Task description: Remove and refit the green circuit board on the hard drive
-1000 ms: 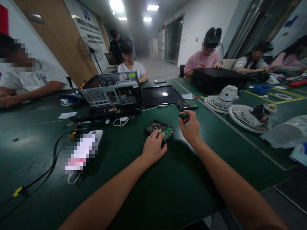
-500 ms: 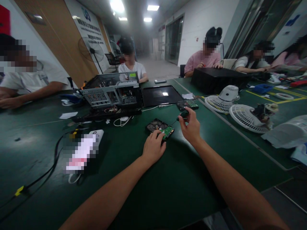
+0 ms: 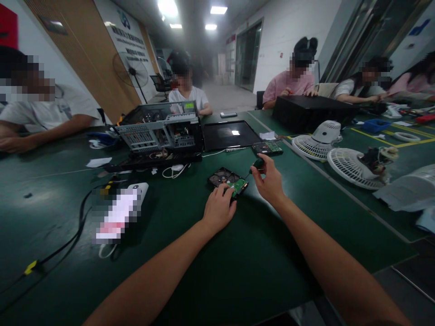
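Note:
A hard drive [image 3: 222,176] lies on the green table with its green circuit board [image 3: 239,184] facing up. My left hand [image 3: 220,206] holds the near edge of the drive, fingertips resting on the board and thumb bent at the side. Between the fingers of my right hand [image 3: 270,180] is a screwdriver [image 3: 257,165] with a dark green handle. Its thin shaft slants down to the left, and the tip is at the right end of the board; I cannot tell whether it touches a screw. A second hard drive [image 3: 268,148] sits farther back.
An opened computer case [image 3: 156,131] stands back left, beside a black panel [image 3: 231,136]. A phone [image 3: 122,213] and a black cable [image 3: 79,226] lie left. White fan parts [image 3: 353,167] are on the right. Several people sit around the table, one behind a black case [image 3: 312,111].
The screwdriver has moved slightly left and down, its tip closer to the board. My left hand keeps its place on the drive. The whole view has shifted a little.

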`<action>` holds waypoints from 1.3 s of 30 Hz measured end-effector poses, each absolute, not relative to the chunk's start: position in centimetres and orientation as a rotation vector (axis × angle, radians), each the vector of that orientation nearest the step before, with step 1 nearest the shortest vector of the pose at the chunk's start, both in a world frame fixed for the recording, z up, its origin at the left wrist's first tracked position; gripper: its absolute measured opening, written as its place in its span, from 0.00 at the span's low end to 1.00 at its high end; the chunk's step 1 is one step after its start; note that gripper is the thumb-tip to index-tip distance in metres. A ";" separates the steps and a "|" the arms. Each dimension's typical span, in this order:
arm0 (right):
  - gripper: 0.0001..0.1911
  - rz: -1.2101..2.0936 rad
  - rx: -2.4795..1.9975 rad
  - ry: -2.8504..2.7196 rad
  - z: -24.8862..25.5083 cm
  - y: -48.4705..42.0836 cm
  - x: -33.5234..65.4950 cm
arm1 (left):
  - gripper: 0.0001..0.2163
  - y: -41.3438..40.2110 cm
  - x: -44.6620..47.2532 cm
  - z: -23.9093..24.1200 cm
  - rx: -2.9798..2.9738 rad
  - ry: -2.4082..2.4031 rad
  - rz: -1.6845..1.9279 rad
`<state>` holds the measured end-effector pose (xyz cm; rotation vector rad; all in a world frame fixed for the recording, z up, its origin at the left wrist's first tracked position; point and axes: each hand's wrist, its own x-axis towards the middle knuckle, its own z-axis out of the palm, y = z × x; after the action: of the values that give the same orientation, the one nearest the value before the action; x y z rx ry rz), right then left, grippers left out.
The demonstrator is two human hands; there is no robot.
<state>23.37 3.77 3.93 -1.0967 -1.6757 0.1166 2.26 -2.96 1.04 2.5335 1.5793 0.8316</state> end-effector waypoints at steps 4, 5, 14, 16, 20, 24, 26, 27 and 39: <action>0.26 0.112 -1.091 -1.682 3.8 3.8 23.3 | 0.18 -2.9 2.3 1.0 2.539 1.581 0.823; 0.26 0.108 -1.092 -1.683 3.8 3.8 23.3 | 0.18 -2.9 2.3 0.9 2.540 1.584 0.823; 0.26 0.106 -1.096 -1.695 3.7 3.8 23.3 | 0.18 -2.9 2.3 1.0 2.537 1.594 0.797; 0.27 0.104 -1.100 -1.692 3.7 3.8 23.3 | 0.18 -2.9 2.3 1.1 2.542 1.593 0.794; 0.26 0.099 -1.099 -1.694 3.7 3.8 23.2 | 0.18 -2.9 2.3 1.1 2.545 1.589 0.795; 0.26 0.094 -1.081 -1.696 3.7 3.9 23.2 | 0.18 -2.9 2.3 1.1 2.546 1.582 0.817; 0.26 0.091 -1.076 -1.700 3.7 3.9 23.2 | 0.18 -2.9 2.3 1.1 2.543 1.581 0.822; 0.26 0.086 -1.076 -1.703 3.7 3.9 23.2 | 0.18 -2.9 2.3 1.1 2.542 1.581 0.821; 0.28 0.001 -1.069 -1.713 4.3 3.6 23.1 | 0.18 -2.9 2.3 1.0 2.545 1.594 0.809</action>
<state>23.09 3.60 4.30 -1.0693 -1.7127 0.0007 2.32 -2.90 1.03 2.5448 1.5942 0.8087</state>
